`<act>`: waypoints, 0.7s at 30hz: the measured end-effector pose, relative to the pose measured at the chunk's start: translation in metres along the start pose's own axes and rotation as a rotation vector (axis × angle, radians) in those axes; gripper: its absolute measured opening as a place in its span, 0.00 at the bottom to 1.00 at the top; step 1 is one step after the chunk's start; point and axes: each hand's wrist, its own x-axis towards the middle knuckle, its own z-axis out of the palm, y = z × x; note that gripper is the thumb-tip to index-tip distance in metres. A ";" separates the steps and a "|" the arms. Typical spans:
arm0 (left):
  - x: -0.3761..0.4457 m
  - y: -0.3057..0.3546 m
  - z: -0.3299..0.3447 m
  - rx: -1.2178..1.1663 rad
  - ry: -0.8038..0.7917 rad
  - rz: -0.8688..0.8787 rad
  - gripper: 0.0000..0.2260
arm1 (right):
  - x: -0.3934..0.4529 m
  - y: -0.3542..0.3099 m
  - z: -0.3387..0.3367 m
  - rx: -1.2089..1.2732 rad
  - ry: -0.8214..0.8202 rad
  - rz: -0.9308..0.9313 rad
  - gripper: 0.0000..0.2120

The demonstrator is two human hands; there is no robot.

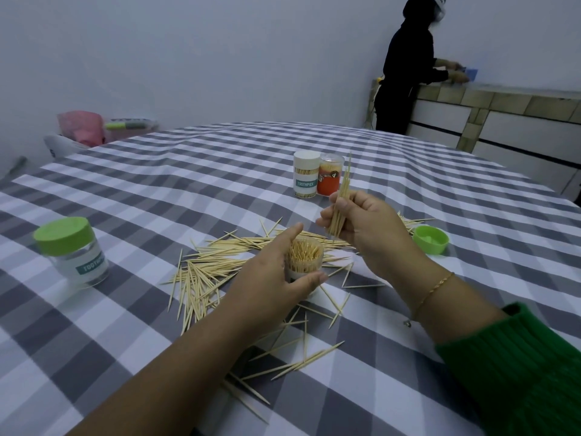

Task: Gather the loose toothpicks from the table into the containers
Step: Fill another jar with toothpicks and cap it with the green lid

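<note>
The tablecloth (195,171) has a check pattern of grey and white. The toothpicks (201,272) are pale wood colour. The near left jar (74,251) is clear with a green lid and a teal label. A far container (329,179) is orange-red. The right sleeve (515,369) is green.

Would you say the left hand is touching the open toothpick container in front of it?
Touching: in the head view the left hand wraps its thumb and fingers around the open container.
</note>
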 end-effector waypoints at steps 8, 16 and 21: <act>0.001 -0.001 0.001 0.013 -0.006 -0.006 0.37 | -0.012 -0.015 0.011 0.178 0.014 -0.117 0.09; 0.002 -0.002 0.001 -0.059 -0.002 -0.014 0.35 | -0.018 -0.002 0.023 0.008 -0.065 -0.077 0.09; 0.002 -0.002 0.001 -0.097 0.004 -0.033 0.43 | -0.021 0.004 0.028 -0.091 -0.068 -0.052 0.08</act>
